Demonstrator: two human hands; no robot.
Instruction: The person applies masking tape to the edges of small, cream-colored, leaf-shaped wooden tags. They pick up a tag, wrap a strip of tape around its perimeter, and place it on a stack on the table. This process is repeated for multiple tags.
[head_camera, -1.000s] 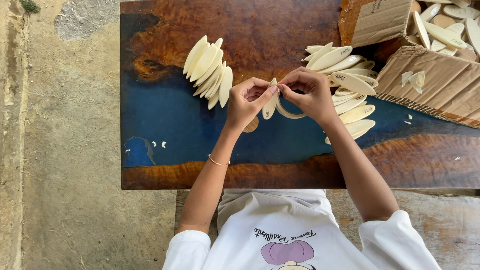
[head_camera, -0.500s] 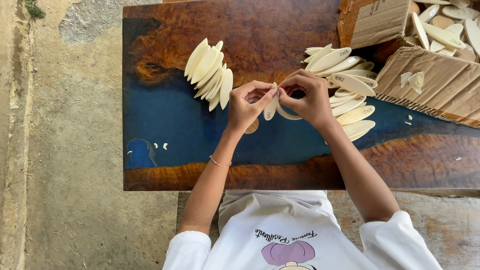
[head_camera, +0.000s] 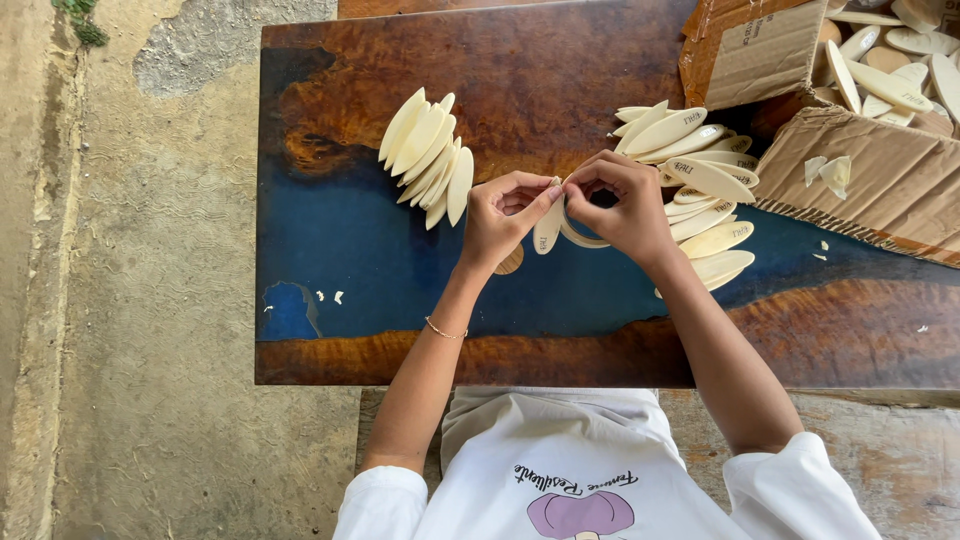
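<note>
Two hands working mid-tabletop: left hand (head_camera: 505, 215) pinching one pale oval wooden piece (head_camera: 548, 228), right hand (head_camera: 620, 205) closed on its top and a thin tan band (head_camera: 578, 238). Best keeping grip snug, piece upright, band untwisted.

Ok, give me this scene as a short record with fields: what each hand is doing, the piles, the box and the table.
left hand: left hand pinches the top of an oval wooden piece
right hand: right hand grips the same piece at its top, with a thin pale strip curving beneath it
left pile: fanned row of oval pieces
right pile: loose heap of oval pieces, beside the right hand
box: open cardboard box with more pieces inside
surface: brown and blue table
</note>
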